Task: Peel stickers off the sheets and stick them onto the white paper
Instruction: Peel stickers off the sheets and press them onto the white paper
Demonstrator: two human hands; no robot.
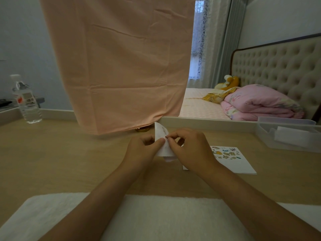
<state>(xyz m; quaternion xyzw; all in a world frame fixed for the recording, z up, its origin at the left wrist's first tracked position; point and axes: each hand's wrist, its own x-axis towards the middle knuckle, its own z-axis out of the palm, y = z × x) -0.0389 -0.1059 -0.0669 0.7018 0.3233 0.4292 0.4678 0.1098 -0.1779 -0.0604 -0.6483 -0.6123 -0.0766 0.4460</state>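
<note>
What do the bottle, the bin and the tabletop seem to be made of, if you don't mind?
Bottle: clear glossy plastic, see-through, with a printed label. Bin: frosted translucent plastic; its contents show dimly. Tabletop: matte pale wood or wood-look laminate; faint grain lines.

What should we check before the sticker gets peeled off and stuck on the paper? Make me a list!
1. Left hand grips the sticker sheet: ok.
2. Right hand pinches the sheet's edge: ok.
3. Sticker corner lifted: cannot tell, too small.
4. White paper has bare space below its stickers: ok.
5. Paper lies flat on the table: ok.
6. Paper's left edge in sight: not ok, the right hand hides it.
</note>
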